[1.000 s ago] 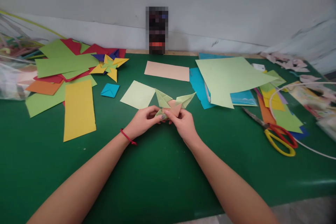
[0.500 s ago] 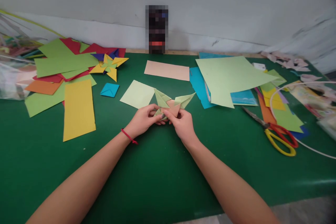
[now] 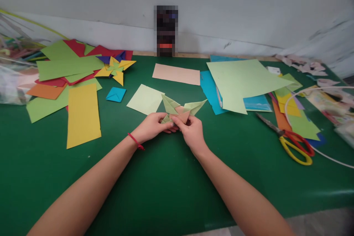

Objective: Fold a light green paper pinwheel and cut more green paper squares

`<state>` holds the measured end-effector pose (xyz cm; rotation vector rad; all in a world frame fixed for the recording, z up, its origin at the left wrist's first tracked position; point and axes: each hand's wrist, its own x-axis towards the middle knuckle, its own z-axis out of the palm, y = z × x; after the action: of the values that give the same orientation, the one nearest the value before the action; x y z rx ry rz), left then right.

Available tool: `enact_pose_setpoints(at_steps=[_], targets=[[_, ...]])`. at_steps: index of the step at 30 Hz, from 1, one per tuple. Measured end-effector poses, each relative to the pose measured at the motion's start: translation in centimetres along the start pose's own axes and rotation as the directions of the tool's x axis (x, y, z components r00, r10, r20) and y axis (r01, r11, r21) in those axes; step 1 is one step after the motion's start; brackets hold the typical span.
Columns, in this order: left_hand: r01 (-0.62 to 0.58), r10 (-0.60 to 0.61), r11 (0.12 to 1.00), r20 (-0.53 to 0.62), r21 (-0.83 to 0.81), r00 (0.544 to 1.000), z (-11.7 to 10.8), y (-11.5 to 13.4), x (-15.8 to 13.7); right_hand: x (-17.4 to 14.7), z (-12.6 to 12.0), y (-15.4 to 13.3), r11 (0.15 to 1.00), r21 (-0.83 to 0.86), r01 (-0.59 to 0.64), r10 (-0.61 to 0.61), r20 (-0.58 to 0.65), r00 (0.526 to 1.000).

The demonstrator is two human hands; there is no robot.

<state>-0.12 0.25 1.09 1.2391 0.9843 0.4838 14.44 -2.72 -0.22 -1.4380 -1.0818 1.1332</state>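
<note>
Between my hands is a folded origami piece (image 3: 181,110) in pale green and peach paper, two green points spreading up and outward. My left hand (image 3: 155,123), with a red cord at the wrist, pinches its lower left side. On the right side, my right hand (image 3: 191,131) grips it with the thumb across the peach part; the fingers behind are hidden. Just beyond my left hand lies a pale green paper square (image 3: 145,99). Left of that sits a small folded blue paper (image 3: 116,94). Farther back is a peach paper strip (image 3: 176,74).
Red-and-yellow-handled scissors (image 3: 290,138) lie at the right, near a large pale green sheet (image 3: 246,81) over blue packs. A yellow sheet (image 3: 83,116) and a yellow-green-purple paper star (image 3: 115,68) lie left, by piled coloured paper. A blurred dark upright object (image 3: 166,31) stands against the wall.
My left hand has shifted very slightly, its thumb drawing closer to my right thumb at the lower part of the folded paper. Otherwise the grip and the table look the same.
</note>
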Motion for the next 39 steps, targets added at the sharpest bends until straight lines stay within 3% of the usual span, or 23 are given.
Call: enact_pose_setpoints(at_steps=[4,9,15,23,33,39], targets=[[-0.002,0.002,1.000,-0.006,-0.024,1.000,0.18,-0.17,0.12,0.05,0.06,0.07,1.000,0.011,0.007,-0.007,0.001,1.000],[-0.088,0.085,0.992,-0.038,-0.086,0.996,0.42,-0.33,0.09,0.15,0.03,-0.08,0.999,0.039,0.026,-0.027,0.017,0.999],[-0.095,0.101,0.987,0.040,-0.130,0.994,0.17,-0.31,-0.04,0.02,-0.11,-0.14,1.000,0.002,0.015,-0.015,0.029,0.999],[-0.019,0.023,0.999,0.090,-0.048,0.996,-0.01,-0.10,-0.03,0.33,-0.35,0.15,1.000,-0.017,0.022,-0.022,0.003,1.000],[-0.046,0.045,0.999,0.048,0.007,0.998,-0.11,-0.02,-0.12,0.09,-0.23,0.02,0.998,-0.050,0.040,-0.040,0.002,0.999],[-0.084,0.084,0.996,0.085,-0.005,0.993,-0.11,0.11,-0.27,0.14,-0.40,0.05,0.996,-0.062,0.067,-0.067,-0.012,0.998]])
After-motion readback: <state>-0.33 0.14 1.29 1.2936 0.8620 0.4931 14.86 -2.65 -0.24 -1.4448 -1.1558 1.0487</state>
